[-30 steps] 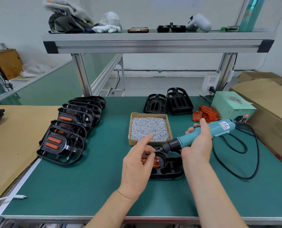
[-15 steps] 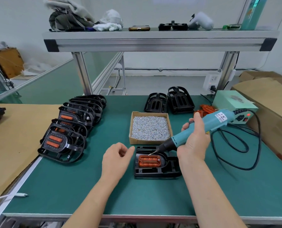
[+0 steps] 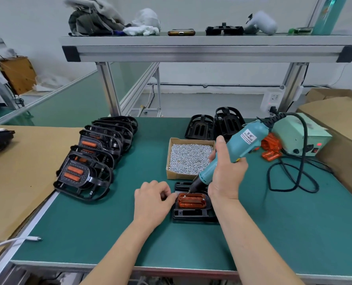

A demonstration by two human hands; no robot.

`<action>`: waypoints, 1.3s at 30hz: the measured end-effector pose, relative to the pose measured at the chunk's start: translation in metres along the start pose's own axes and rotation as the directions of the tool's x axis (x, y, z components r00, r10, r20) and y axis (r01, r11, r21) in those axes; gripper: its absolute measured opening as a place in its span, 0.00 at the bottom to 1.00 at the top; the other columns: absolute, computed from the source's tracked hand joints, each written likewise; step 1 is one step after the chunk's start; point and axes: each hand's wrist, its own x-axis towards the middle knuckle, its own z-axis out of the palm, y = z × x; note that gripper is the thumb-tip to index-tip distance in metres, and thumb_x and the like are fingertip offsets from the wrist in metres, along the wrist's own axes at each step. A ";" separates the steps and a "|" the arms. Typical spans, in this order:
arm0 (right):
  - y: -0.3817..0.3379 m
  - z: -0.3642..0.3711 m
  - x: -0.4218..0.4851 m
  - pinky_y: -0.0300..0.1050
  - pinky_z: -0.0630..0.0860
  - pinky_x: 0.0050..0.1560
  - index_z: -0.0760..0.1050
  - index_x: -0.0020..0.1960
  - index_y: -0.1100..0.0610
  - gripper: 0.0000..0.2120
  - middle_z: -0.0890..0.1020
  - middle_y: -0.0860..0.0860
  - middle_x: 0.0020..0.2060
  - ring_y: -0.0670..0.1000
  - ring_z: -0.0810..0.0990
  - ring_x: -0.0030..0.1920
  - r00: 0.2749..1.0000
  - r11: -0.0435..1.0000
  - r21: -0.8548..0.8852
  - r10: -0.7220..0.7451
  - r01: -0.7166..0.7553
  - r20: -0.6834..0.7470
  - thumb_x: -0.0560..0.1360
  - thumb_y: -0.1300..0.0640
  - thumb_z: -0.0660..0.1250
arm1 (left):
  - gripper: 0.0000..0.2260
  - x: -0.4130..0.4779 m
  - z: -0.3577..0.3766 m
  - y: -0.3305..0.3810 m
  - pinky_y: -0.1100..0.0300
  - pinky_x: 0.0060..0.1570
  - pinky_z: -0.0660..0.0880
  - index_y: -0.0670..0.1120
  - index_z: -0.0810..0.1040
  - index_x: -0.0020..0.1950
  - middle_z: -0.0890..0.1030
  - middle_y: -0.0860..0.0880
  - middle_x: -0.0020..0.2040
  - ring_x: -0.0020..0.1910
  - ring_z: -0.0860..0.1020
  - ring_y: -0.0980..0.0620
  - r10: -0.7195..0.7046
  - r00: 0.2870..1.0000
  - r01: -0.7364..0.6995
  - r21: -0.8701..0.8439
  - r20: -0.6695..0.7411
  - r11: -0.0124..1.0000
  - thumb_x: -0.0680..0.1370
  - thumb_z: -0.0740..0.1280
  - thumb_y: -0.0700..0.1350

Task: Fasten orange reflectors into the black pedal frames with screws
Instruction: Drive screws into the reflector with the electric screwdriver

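One black pedal frame (image 3: 191, 215) lies flat on the green mat (image 3: 109, 233), near its front edge, with one orange reflector (image 3: 192, 200) seated in it; one electric screwdriver (image 3: 235, 150), clasped in the right hand (image 3: 226, 175), slants down so that its bit meets the reflector's far left corner; the left hand (image 3: 152, 200), fingers curled, holds the frame's left edge. Just behind: one box of screws (image 3: 189, 156); two empty frames (image 3: 199, 127). At left, a row of finished pedals (image 3: 82, 173) (about six; they overlap). At right, a heap of loose reflectors (image 3: 270, 149), uncountable; one power unit (image 3: 300, 136).
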 end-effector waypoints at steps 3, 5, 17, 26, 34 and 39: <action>0.005 0.002 -0.001 0.38 0.75 0.33 0.74 0.39 0.53 0.11 0.76 0.47 0.26 0.45 0.75 0.28 1.000 1.000 -0.019 -0.020 0.020 0.020 0.71 0.51 0.74 | 0.15 0.000 0.002 -0.002 0.56 0.45 0.60 0.55 0.69 0.33 0.72 0.56 0.34 0.42 0.69 0.53 0.008 1.000 -0.008 0.001 -0.006 1.000 0.74 0.70 0.58; 0.008 0.003 -0.002 0.38 0.75 0.33 0.73 0.40 0.54 0.11 0.76 0.46 0.26 0.44 0.75 0.28 0.999 0.999 -0.023 -0.024 0.025 0.033 0.72 0.52 0.74 | 0.15 0.001 0.003 -0.003 0.56 0.45 0.60 0.55 0.69 0.33 0.72 0.56 0.34 0.42 0.69 0.54 0.014 1.000 -0.014 0.005 -0.005 1.000 0.74 0.70 0.58; 0.016 0.007 -0.006 0.36 0.75 0.35 0.73 0.39 0.57 0.13 0.76 0.47 0.26 0.44 0.76 0.29 0.988 0.992 -0.075 -0.094 0.104 0.119 0.73 0.52 0.73 | 0.14 0.000 0.003 -0.004 0.56 0.45 0.60 0.56 0.70 0.34 0.72 0.57 0.34 0.42 0.70 0.54 0.027 1.000 -0.027 0.012 -0.001 1.000 0.74 0.70 0.57; 0.014 0.016 -0.014 0.40 0.75 0.35 0.75 0.36 0.50 0.11 0.77 0.49 0.29 0.47 0.75 0.31 0.956 0.970 -0.153 -0.148 0.191 0.255 0.70 0.47 0.73 | 0.15 0.000 0.004 -0.004 0.56 0.46 0.60 0.56 0.68 0.33 0.71 0.56 0.34 0.41 0.69 0.54 0.030 1.000 -0.030 -0.003 0.003 1.000 0.75 0.70 0.56; 0.017 0.021 -0.016 0.37 0.73 0.31 0.76 0.38 0.57 0.15 0.76 0.46 0.27 0.45 0.75 0.28 0.936 0.966 -0.180 -0.121 0.188 0.330 0.70 0.45 0.72 | 0.16 0.000 0.004 -0.003 0.55 0.47 0.62 0.57 0.68 0.32 0.72 0.56 0.34 0.41 0.70 0.53 0.036 0.999 -0.036 0.015 0.015 0.999 0.75 0.70 0.56; 0.018 0.021 -0.016 0.36 0.73 0.30 0.75 0.37 0.55 0.14 0.76 0.45 0.26 0.44 0.75 0.27 0.933 0.964 -0.183 -0.121 0.191 0.339 0.70 0.45 0.72 | 0.14 0.000 0.003 -0.001 0.56 0.46 0.60 0.55 0.69 0.33 0.72 0.56 0.34 0.41 0.70 0.52 0.061 0.998 -0.062 0.024 0.019 0.998 0.75 0.70 0.54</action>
